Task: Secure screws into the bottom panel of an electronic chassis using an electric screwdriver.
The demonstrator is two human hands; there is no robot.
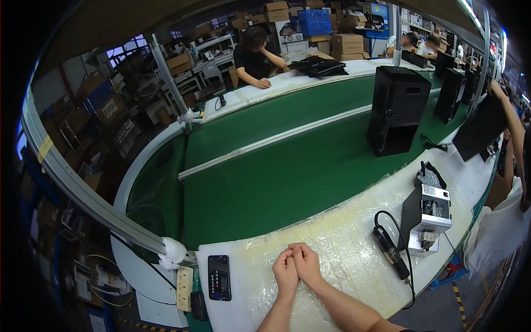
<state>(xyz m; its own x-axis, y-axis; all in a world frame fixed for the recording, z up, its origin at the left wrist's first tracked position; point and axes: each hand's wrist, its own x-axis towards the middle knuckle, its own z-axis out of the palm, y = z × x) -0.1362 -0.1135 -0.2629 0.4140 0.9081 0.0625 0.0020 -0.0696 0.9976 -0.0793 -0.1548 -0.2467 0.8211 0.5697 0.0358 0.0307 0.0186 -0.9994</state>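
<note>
Both hands loosely curled, left hand [285,272] touching right hand [306,263], resting on the plastic-wrapped white surface [343,243]; neither grip holds anything. Black smartphone [219,277] lies nearby, screen lit.

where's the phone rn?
Head view, lower left: the phone lies flat on the plastic-covered bench, to the left of the left hand, beside the white power strip at the bench's left edge.

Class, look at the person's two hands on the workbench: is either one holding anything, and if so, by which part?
Nothing can be seen held. The left hand and right hand rest loosely closed, knuckles touching, on the plastic-covered bench. The phone and electric screwdriver lie untouched.
</note>
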